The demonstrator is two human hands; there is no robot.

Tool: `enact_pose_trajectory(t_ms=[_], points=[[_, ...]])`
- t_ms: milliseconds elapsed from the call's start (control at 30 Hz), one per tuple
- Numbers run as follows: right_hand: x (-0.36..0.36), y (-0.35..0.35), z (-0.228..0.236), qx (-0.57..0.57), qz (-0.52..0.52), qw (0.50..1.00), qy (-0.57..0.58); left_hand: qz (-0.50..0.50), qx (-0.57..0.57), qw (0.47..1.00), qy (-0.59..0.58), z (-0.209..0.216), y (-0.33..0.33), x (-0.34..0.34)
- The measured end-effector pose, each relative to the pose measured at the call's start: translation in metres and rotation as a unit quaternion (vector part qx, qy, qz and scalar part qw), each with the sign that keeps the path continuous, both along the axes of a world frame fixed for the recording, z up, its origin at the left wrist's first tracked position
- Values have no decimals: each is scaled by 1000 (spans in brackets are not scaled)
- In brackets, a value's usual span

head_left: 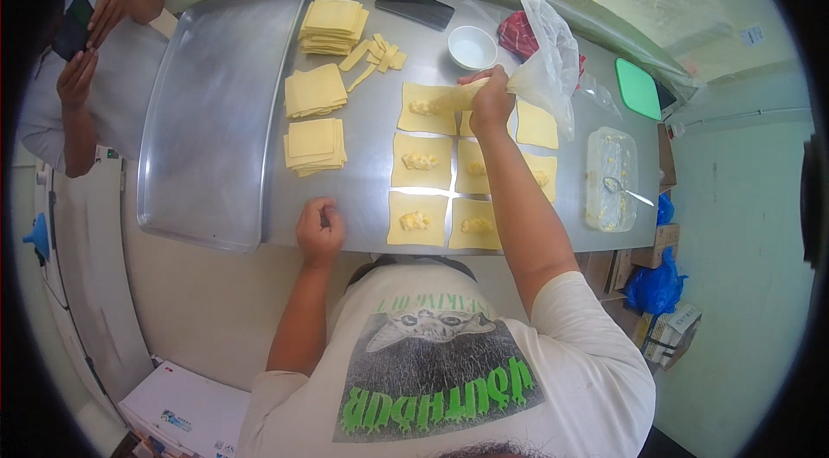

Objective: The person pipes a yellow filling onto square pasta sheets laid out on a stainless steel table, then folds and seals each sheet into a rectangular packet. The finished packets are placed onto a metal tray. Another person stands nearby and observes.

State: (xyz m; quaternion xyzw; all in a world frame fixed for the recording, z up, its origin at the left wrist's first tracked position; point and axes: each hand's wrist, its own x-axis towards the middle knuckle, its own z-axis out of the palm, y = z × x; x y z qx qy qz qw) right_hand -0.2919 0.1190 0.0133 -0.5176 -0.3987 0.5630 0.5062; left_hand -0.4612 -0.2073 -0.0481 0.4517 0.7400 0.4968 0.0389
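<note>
My right hand (490, 102) is wrapped round a clear plastic piping bag (553, 61), whose loose end spreads out to the right. The bag's narrow end hangs over the far-left pastry square (413, 122), beside a pale yellow lump of filling. Several yellow pastry squares lie in rows below; a mound of chunky filling (420, 162) sits on one in the middle row. The far-right square (536, 125) shows bare, and my forearm covers part of others. My left hand (319, 232) is curled closed at the table's near edge, with nothing visible in it.
Left of the squares are three stacks of pastry sheets (314, 92) and some cut strips (376, 56). A large metal tray (216, 113) lies farther left, near a person holding a phone. A white bowl (472, 48), black phone (414, 7) and plastic tub with a spoon (611, 166) stand around.
</note>
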Motion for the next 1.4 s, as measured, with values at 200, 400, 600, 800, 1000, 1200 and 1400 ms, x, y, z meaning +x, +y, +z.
enact_pose_trajectory(t_ms=[200, 400, 600, 800, 1000, 1200, 1400], points=[[4, 2, 4, -6, -7, 1000, 9, 12, -7, 1000, -9, 0, -1, 2], [8, 2, 7, -7, -14, 1000, 13, 9, -2, 1000, 10, -2, 1, 0], [15, -2, 16, -14, -44, 998, 30, 5, -5, 1000, 19, -2, 1, 0], [62, 11, 22, -3, -92, 978, 187, 7, 1, 1000, 16, -5, -1, 0], [93, 34, -2, -4, -155, 985, 72, 4, -18, 999, 38, -3, 3, 1], [82, 27, 1, -15, -116, 992, 48, 6, -13, 998, 57, -9, -1, -3], [84, 33, -11, 12, -97, 995, -9, 11, -38, 999, 18, -12, -2, -2]])
